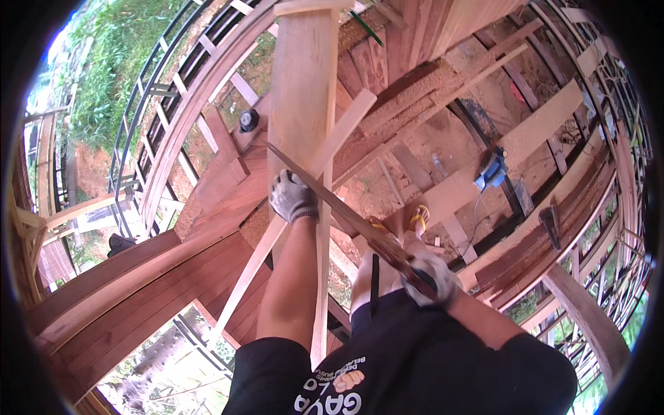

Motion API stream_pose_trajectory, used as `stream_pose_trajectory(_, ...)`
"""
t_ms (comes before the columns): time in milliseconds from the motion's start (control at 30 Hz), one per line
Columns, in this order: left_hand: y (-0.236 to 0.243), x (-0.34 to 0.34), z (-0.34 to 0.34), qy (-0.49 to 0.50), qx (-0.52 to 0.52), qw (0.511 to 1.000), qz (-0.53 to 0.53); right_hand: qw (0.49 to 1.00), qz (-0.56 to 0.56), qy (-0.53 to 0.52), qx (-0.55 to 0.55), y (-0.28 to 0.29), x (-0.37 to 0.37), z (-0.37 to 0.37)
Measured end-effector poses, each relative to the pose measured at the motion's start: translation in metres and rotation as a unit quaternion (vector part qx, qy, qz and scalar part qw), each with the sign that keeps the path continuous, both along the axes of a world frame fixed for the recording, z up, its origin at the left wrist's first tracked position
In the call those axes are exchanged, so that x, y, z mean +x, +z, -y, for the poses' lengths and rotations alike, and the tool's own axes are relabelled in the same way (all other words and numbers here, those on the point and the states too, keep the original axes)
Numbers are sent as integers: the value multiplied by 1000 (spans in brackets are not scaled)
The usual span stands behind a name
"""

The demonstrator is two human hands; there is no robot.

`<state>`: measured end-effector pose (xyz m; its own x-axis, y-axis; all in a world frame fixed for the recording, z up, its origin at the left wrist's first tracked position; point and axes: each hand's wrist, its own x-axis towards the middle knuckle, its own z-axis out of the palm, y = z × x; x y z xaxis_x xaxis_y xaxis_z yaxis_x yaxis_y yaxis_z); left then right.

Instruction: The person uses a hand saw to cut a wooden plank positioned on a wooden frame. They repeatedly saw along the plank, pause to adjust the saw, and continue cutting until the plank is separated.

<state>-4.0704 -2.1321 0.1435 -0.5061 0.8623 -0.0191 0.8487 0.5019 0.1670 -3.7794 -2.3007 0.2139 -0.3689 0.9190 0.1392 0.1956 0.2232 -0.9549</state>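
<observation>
My right hand [434,278], in a light work glove, grips the handle of a handsaw [339,207]. The saw's long blade slants up and to the left, its tip near the fingers of my left hand. My left hand [294,196], also gloved, is closed over a narrow pale wooden strip [349,128] and bears down on it. That strip lies aslant across a wide pale plank [301,90]. The blade crosses over the strip just beside my left hand; whether its teeth touch the wood, I cannot tell.
A blue power tool [491,171] with a cord rests on a board at the right. A black round object [249,120] sits left of the plank. Sandaled feet [420,218] stand below me among open beams. A dark tool [549,227] lies on stacked boards [519,266].
</observation>
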Motion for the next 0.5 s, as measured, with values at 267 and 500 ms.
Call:
stream_pose_trajectory(267, -1, -2, 1, 1, -14, 1000, -12, 988, -55, -16, -141, -2, 10, 24)
stream_pose_trajectory(500, -5, -3, -1, 6, 24, 1000, 12, 998, 41, 25, 40, -16, -18, -31)
